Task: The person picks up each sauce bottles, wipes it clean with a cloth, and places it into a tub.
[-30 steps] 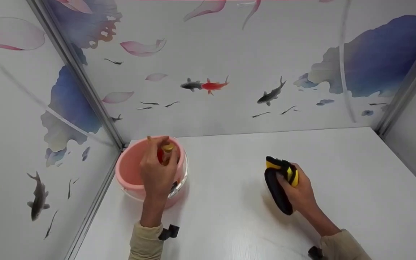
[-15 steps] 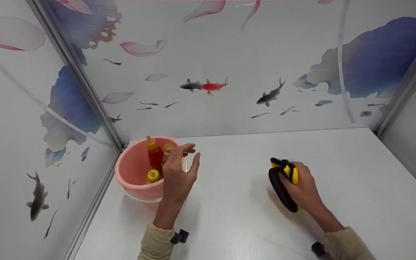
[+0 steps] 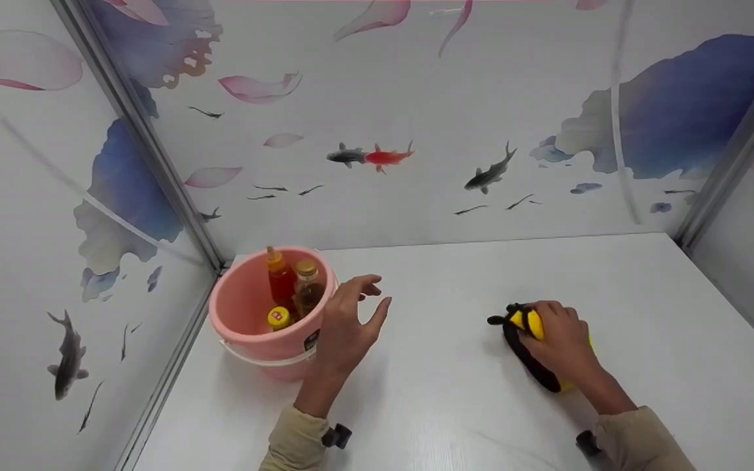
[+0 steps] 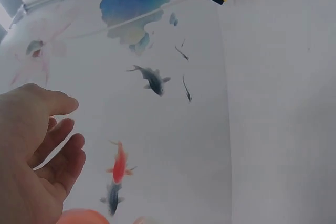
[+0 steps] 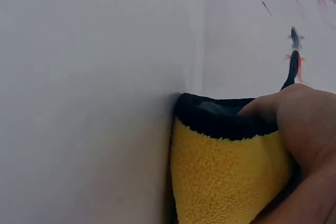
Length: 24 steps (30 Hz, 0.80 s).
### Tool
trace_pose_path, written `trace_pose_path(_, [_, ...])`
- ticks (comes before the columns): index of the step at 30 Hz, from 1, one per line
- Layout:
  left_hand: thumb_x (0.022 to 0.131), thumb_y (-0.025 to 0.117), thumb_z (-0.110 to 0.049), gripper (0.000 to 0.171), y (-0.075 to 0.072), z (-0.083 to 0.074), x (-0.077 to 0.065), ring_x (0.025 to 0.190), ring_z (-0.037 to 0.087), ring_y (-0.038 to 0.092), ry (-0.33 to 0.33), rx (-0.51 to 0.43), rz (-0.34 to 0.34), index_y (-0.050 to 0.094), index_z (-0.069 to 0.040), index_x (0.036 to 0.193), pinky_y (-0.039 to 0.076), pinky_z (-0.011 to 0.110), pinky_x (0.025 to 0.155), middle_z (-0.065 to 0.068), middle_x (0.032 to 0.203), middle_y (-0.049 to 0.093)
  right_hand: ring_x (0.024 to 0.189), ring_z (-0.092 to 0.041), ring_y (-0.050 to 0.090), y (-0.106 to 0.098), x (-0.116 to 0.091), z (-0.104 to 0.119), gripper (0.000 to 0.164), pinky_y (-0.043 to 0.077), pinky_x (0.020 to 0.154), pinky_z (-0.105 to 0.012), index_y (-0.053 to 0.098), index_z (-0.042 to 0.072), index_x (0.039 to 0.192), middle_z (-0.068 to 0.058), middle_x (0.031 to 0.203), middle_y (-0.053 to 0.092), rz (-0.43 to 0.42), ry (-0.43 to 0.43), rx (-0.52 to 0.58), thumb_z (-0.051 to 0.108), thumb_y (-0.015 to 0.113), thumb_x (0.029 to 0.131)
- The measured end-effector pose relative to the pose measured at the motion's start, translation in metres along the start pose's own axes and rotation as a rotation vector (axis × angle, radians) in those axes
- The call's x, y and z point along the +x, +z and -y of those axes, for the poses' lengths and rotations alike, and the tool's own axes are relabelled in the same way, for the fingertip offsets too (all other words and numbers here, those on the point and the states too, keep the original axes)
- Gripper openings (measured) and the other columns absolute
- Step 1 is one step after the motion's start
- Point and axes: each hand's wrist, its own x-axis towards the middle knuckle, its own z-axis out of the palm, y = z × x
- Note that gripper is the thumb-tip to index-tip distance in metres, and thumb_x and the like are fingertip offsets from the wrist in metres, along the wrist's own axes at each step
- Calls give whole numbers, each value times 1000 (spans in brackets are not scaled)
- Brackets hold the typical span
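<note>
My left hand (image 3: 351, 324) is held up with its fingers spread, just right of the pink bucket (image 3: 239, 314), and nothing is in it. The left wrist view shows the same hand (image 4: 44, 145) with thumb and fingers apart. Inside the bucket stand a red sauce bottle (image 3: 281, 281) with an orange nozzle, a glass bottle (image 3: 310, 291) with a gold lid and one with a yellow cap (image 3: 279, 318). On the right, my right hand (image 3: 563, 340) grips a folded plush cleaning cloth (image 3: 529, 356), yellow with black edging. Up close, its yellow pile (image 5: 226, 177) fills the lower part.
The white tabletop (image 3: 429, 392) runs between the two hands. Patterned panels with painted fish enclose it, such as the back wall (image 3: 416, 203) and the left wall (image 3: 17, 261). The bucket sits in the back left corner, its white handle (image 3: 266, 362) hanging down in front.
My left hand has let go of the gold-lidded glass bottle in the bucket and moved right, out of it. The right hand has shifted slightly right and down with the cloth.
</note>
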Motion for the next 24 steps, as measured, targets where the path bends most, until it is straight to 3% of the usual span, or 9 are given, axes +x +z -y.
trace_pose_path(5, [94,88,-26,46,9,4,-6,106,15,76,-25,15,75,69,-13,133,64,29,94,4,118,79,136,-58,47,5,0,-2,74,38,107,-75,49,2,152,-30,153,53,159,-8,-37,32,83,94])
trace_pose_path(9, [93,88,-26,52,17,7,-11,112,17,74,-43,11,164,65,-13,138,63,30,98,4,125,77,144,-60,38,6,1,-5,85,31,115,-80,41,2,158,-32,163,42,228,-12,-53,38,83,94])
trace_pose_path(16, [94,87,-29,58,27,11,-20,121,21,74,-58,38,278,62,-12,143,62,34,101,7,137,72,150,-62,30,1,0,-4,93,21,120,-83,39,1,161,-35,169,30,255,-18,-63,47,83,93])
trace_pose_path(21, [96,84,-36,60,34,11,-22,126,23,72,-56,102,320,61,-12,146,60,37,106,8,140,70,156,-59,20,-7,0,6,105,2,121,-86,38,2,163,-33,173,25,252,-44,-30,63,80,89])
trace_pose_path(24, [97,81,-40,62,39,10,-22,129,25,71,-37,165,334,60,-12,148,60,40,108,8,144,68,161,-55,14,-12,4,15,105,-7,121,-86,37,6,165,-29,175,23,208,-69,2,71,74,91])
